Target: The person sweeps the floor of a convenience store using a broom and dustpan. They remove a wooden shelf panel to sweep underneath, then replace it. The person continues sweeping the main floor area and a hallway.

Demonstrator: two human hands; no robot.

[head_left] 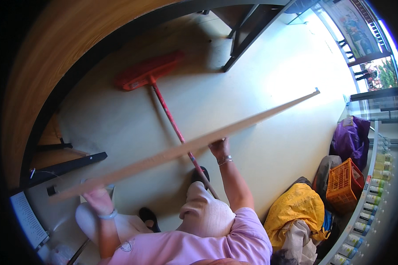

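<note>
A long, narrow wooden board (172, 152) slants across in front of me, its right end farther away and higher. Near the board's left end, my left hand (98, 199) is closed on it, the fingertips partly lost behind the wood. Around the middle, my right hand (218, 148) grips the board's near side, with some fingers hidden. Beneath the board runs the red handle of a broom (166, 108). Its wide red head rests on the floor, and the handle's near end comes beside my right knee. Neither hand touches the broom.
A wooden tabletop (48, 57) with a dark edge curves along the left. Dark metal legs (239, 44) stand at the back. Along the right lie a yellow cloth or jacket (296, 210), an orange crate (340, 181) and a purple bag (350, 139), beside a shelf of bottles (369, 207).
</note>
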